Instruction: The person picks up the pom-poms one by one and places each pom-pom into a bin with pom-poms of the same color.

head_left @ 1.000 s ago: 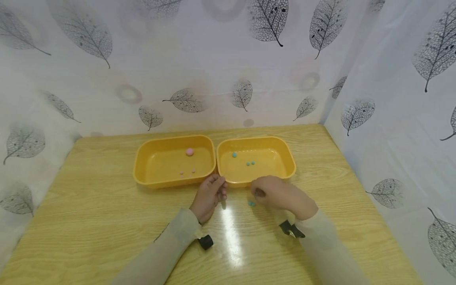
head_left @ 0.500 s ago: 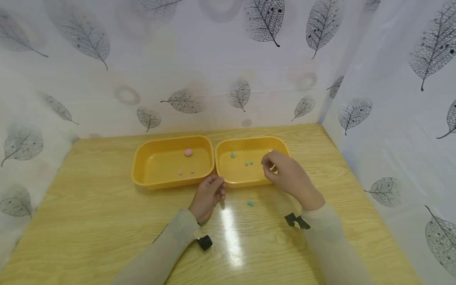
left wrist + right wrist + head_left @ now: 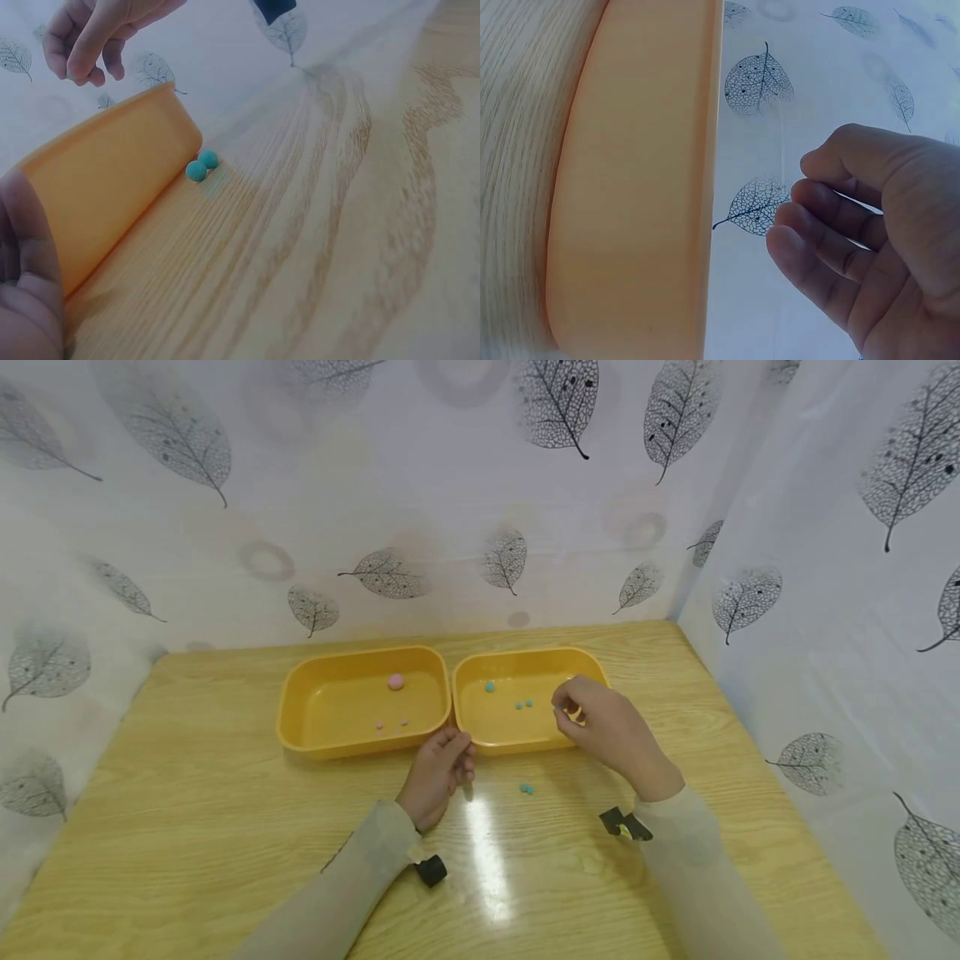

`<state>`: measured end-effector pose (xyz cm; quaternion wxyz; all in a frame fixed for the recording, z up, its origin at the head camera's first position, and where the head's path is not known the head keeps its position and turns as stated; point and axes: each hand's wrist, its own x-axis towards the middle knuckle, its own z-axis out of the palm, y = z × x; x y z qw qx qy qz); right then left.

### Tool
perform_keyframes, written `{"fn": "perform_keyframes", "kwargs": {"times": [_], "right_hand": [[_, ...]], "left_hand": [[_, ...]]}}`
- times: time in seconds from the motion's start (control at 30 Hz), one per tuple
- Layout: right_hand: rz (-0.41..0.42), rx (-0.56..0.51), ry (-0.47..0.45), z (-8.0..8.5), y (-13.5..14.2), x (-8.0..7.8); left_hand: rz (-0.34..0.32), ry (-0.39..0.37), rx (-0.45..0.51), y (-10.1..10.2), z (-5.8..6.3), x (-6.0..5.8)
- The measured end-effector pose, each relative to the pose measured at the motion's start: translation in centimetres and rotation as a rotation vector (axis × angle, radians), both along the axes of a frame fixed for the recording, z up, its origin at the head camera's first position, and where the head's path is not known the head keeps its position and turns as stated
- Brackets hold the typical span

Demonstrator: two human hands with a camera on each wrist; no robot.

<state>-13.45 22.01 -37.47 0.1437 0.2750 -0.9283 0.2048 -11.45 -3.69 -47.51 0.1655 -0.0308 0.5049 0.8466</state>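
Observation:
Over the right yellow tray, my right hand pinches a small teal ball between thumb and forefinger; its fingers hide most of the ball. In the right wrist view these fingertips stand above the tray's rim. My left hand holds the tray's front left corner with thumb and fingers. Inside that tray lie a bigger teal ball and two small ones. Two more teal balls touch each other on the table in front of it.
A second yellow tray stands against the left side of the first, holding a large pink ball and several tiny pink ones. Leaf-printed sheeting hangs behind and beside the wooden table.
My right hand has risen from the table in front of the right tray to over its right side, carrying a teal ball. It then holds nearly still. The left hand stays at the corner.

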Motion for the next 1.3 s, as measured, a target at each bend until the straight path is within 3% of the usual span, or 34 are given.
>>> {"fn": "perform_keyframes", "kwargs": {"times": [0.9,1.17,1.3], "right_hand": [[-0.008,0.01,0.032,0.5,0.6,-0.2],[-0.006,0.085,-0.004,2.8,0.9,-3.0],[-0.002,0.13,-0.104,4.6,0.2,-5.5]], "left_hand": [[-0.005,0.003,0.005,0.0,-0.2,-0.1],[-0.009,0.027,-0.03,0.2,0.1,-0.1],[-0.006,0.01,-0.03,0.0,0.1,0.0]]}}
